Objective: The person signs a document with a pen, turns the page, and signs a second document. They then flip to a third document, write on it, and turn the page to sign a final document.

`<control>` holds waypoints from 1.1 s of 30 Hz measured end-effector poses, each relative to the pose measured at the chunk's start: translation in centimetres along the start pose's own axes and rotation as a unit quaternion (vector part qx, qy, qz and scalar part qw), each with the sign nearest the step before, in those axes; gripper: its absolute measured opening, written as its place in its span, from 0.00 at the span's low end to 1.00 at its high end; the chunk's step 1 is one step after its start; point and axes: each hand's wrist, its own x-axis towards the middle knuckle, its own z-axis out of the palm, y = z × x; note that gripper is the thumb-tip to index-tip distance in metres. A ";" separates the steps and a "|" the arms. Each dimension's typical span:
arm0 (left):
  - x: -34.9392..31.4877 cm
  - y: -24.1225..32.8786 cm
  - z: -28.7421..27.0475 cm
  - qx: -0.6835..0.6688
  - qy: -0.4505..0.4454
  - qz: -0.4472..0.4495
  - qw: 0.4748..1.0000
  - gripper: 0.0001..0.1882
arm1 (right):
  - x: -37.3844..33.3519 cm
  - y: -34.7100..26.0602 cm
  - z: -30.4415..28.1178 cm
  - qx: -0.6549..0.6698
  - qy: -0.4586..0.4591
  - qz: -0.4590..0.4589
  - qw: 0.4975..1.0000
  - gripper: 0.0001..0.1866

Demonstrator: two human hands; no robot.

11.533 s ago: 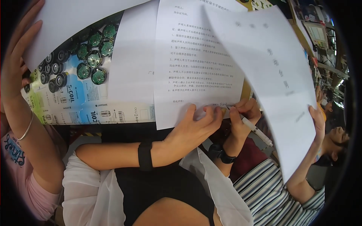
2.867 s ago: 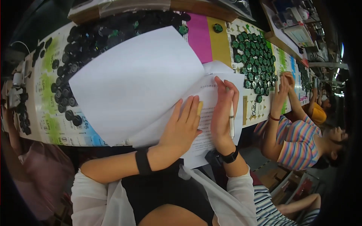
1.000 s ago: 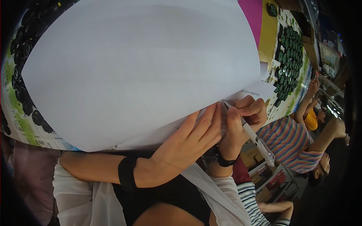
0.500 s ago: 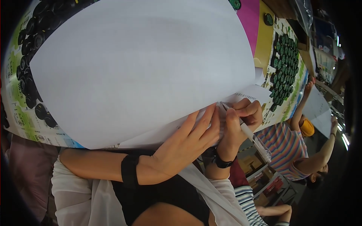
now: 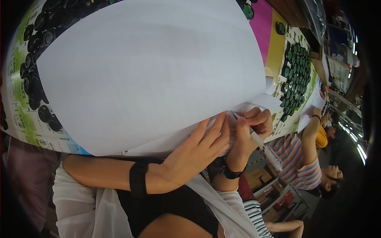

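Observation:
A large white sheet of paper covers most of the table in front of me. Its near right edge is raised, with a second paper with printed lines beneath. My left hand lies with straight fingers on the papers near that edge. Close beside its fingertips, my right hand grips a white pen with a clear end. The pen's tip points at the printed paper; whether it touches is hard to make out. Part of the lower paper is hidden under the large sheet and my hands.
Black round parts crowd the table's left side. At the right lies a cluster of green circuit boards, with a lone one farther back. Past the table's right side a person in a striped shirt handles paper. Shelving stands lower right.
My right hand and the pen have shifted slightly left and down. The person at the right has lowered a large sheet toward the table and leaned in.

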 end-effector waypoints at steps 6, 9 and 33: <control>0.0 0.1 0.0 0.004 -0.008 0.002 1.000 0.20 | 0.1 0.1 0.0 0.022 0.017 0.000 1.000 0.15; -0.1 0.1 0.1 0.008 -0.011 0.002 1.000 0.21 | 0.1 0.0 -0.1 0.007 0.020 0.001 1.000 0.15; 0.2 0.0 -0.4 0.003 -0.028 0.001 1.000 0.27 | 0.1 -0.3 -0.1 -0.003 0.014 0.008 1.000 0.16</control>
